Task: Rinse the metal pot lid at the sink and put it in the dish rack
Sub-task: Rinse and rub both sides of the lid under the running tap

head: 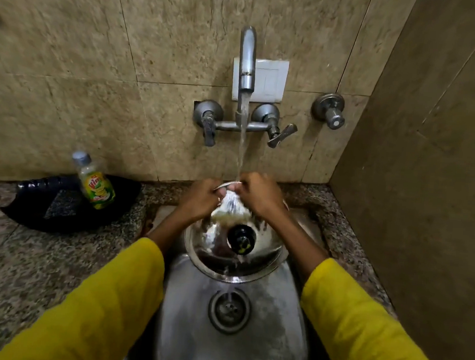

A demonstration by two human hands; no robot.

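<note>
My sleeves (101, 305): plain mustard yellow; metal pot lid (264, 255): shiny silver, mirror-dark toward its near edge, with a glossy black knob (241, 239); sink (191, 318): dull grey steel, streaked pale where wet; tap (247, 58): matt silver-grey; table (26, 254): speckled granite, grey, brown and black flecks; wall tiles (71, 39): mottled tan-beige; switch plate (269, 80): white; bottle (95, 183): yellow-green liquid, red, yellow and green label, grey cap; tray (29, 209) under it: glossy black.
</note>
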